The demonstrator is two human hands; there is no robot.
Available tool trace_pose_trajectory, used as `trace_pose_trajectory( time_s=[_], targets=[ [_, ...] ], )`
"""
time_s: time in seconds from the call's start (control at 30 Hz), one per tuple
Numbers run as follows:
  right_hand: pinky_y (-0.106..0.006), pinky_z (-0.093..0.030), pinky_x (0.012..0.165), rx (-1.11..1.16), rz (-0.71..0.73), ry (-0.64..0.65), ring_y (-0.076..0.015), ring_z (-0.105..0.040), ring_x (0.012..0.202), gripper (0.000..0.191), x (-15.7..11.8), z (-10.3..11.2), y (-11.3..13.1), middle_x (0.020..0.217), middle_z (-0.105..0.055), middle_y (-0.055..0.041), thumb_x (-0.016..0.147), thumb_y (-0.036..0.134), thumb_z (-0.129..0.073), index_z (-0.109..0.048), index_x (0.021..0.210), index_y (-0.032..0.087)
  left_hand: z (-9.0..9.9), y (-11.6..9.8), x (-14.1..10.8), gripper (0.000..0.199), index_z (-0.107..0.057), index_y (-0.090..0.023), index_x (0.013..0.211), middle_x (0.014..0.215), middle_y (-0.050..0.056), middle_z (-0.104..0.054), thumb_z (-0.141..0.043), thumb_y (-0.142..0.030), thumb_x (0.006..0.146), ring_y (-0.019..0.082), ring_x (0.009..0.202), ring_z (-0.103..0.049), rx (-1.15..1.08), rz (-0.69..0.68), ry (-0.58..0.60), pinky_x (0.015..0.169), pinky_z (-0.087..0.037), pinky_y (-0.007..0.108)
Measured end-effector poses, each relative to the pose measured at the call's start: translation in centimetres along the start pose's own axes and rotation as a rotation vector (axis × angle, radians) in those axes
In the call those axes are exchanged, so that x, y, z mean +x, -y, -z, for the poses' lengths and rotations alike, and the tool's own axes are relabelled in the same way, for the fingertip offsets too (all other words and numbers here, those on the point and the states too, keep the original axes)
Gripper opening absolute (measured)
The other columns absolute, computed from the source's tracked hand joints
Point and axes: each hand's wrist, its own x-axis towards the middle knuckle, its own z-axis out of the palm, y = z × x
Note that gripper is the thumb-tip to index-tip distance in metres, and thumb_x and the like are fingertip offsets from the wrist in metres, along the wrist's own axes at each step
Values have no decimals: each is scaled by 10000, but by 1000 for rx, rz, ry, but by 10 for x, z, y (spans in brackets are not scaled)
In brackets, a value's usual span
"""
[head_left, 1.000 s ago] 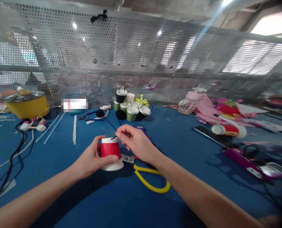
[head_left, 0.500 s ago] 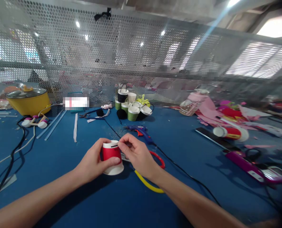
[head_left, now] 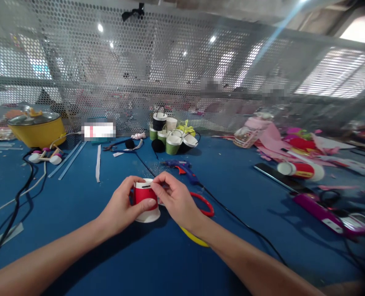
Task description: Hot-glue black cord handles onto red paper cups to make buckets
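Note:
A paper cup [head_left: 143, 197] with a red middle band and white ends stands upside down on the blue table, its wide rim at the bottom. My left hand [head_left: 122, 205] is closed round its left side, thumb across the front. My right hand [head_left: 177, 201] pinches the end of a thin black strip [head_left: 146, 186], which lies against the white band near the cup's top. Under the right wrist, partly hidden, are scissors [head_left: 211, 207] with red and yellow handles. Beyond the hands lies a blue glue gun [head_left: 187, 169], its black cord running to the right.
Small green, black and white cups [head_left: 173, 144] cluster at the back, beside pliers [head_left: 122, 144]. To the left are a yellow pot [head_left: 37, 133] and pale glue sticks [head_left: 73, 160]. A phone [head_left: 281, 179], a bottle [head_left: 301, 170] and pink scraps [head_left: 271, 137] lie right.
My right fingers have shifted slightly at the black strip, which now lies flatter along the cup. The view has shifted slightly; my left hand keeps its hold.

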Motion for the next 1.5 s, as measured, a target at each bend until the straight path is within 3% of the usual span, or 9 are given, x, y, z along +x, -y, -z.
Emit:
trace_pose_trajectory(
  time_s=[0.6,1.5],
  targets=[
    [-245,-472,595,-50,56,-2,-130,-539,706,117,0,-1,-2,774,-547,-15,846,299,-484,-510,791,199,2,0,-2,333,-522,-180,1058,1073,89,-608,-384,-412,862,203,924,-579,-44,11,-9,778,-469,328],
    [-244,-472,567,43,76,13,-115,-558,664,65,-1,3,-4,812,-550,-26,824,237,-459,-484,859,189,6,-2,2,297,-591,-175,972,990,73,-644,-420,-379,840,195,900,-577,-74,44,-35,800,-447,329]
  ],
)
